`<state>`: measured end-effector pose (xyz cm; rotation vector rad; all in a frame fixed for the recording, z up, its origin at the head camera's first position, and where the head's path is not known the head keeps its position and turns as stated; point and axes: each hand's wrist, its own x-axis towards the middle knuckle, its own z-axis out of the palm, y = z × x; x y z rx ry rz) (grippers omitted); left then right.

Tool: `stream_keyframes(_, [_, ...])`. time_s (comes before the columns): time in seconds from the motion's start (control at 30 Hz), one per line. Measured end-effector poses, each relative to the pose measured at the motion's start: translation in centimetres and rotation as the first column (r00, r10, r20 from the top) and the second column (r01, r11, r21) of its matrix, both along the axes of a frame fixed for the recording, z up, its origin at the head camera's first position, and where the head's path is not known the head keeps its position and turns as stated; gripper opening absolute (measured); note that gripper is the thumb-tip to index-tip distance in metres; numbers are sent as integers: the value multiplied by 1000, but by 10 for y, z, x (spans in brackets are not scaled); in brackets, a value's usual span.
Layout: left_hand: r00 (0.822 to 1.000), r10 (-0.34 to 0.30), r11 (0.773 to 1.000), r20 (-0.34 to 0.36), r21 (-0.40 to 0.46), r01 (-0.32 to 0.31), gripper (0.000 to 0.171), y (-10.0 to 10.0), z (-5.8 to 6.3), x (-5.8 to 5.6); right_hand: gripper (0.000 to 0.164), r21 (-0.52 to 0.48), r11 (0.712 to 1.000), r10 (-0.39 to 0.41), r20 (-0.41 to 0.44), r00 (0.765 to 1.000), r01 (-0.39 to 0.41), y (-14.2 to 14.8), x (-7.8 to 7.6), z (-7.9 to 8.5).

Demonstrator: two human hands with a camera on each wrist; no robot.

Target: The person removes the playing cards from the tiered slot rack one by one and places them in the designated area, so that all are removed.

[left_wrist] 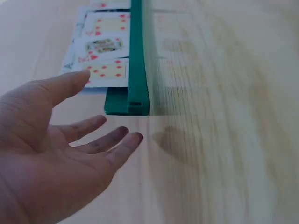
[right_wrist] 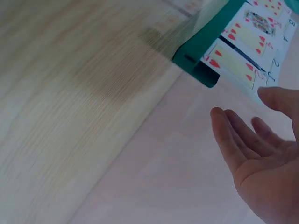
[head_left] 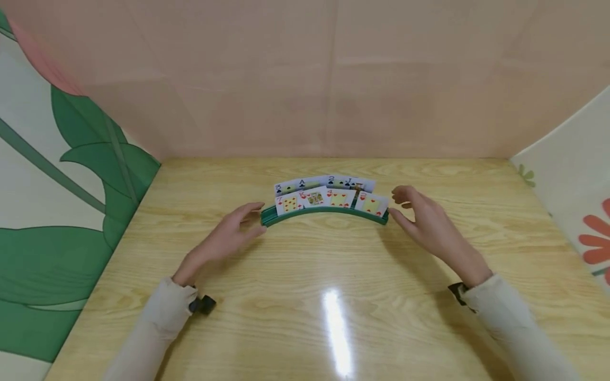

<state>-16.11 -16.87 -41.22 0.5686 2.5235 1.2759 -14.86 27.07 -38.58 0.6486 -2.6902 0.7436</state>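
Note:
A curved green card holder (head_left: 269, 216) stands on the table with playing cards in two rows. Red-suit cards fill its front row, among them a seven of diamonds (head_left: 289, 203) and a king of hearts (head_left: 314, 198). Black-suit cards (head_left: 310, 182), including an ace and a jack, rise behind them. At the holder's left end is my left hand (head_left: 231, 233), thumb and fingers spread apart; the left wrist view shows a gap between it and the holder. My right hand (head_left: 429, 219) is beside the right end, fingers slightly bent, holding nothing. In the right wrist view its fingertips (right_wrist: 217, 112) are apart from the holder.
The wood-grain table (head_left: 248, 328) extends around the holder and reflects a bright light near its front. A plain pinkish wall (head_left: 329, 79) rises behind its back edge. Patterned panels with leaves (head_left: 52, 264) and a red flower (head_left: 598, 238) flank the table.

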Motion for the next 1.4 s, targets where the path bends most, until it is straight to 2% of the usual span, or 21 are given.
stream_keyframes(0.1, [990,-6,986,142,165,-18,61,1,-3,-9,25,-54,998,19,-9,1000,-20,-7,-8,-1])
stream_keyframes(0.23, [972,-10,958,236,282,-58,55,3,-10,-20,11,-53,996,69,-59,996,-72,-11,-16,-4])
stream_keyframes(0.3, [959,-10,939,284,333,-89,51,5,-13,-24,13,-41,995,88,-69,994,-91,-13,-17,-5])
stream_keyframes(0.43, [927,-8,885,376,434,-168,45,9,-20,-31,18,-21,994,109,-45,993,-110,-15,-17,-7])
stream_keyframes(0.5, [921,-3,866,390,462,-193,44,10,-23,-31,18,-21,993,113,-24,993,-114,-15,-16,-7])
stream_keyframes(0.53, [921,0,860,390,470,-199,45,11,-25,-31,18,-19,993,112,-20,993,-112,-15,-15,-7])
stream_keyframes(0.6, [933,6,866,360,464,-185,47,13,-28,-32,18,-20,994,107,-19,994,-107,-15,-15,-7])
stream_keyframes(0.77, [972,21,922,235,372,-110,48,20,-31,-32,19,-27,995,100,-29,995,-101,-13,-16,-6])
stream_keyframes(0.83, [980,27,940,198,328,-92,49,22,-30,-31,20,-23,994,105,-28,994,-106,-13,-16,-5])
stream_keyframes(0.93, [987,34,954,160,290,-80,51,22,-29,-29,20,-17,993,112,-28,993,-113,-14,-16,-4])
stream_keyframes(1.03, [991,54,957,122,277,-86,50,21,-30,-26,20,-13,992,127,-20,992,-127,-16,-17,-2])
stream_keyframes(1.13, [991,91,950,94,290,-115,47,19,-33,-23,21,-11,990,139,-7,990,-140,-16,-18,0])
stream_keyframes(1.3, [986,156,929,51,331,-164,43,21,-38,-21,23,3,990,138,-7,990,-138,-11,-18,6])
stream_keyframes(1.4, [984,174,920,48,348,-179,42,22,-40,-20,24,11,991,130,-17,991,-130,-7,-17,10])
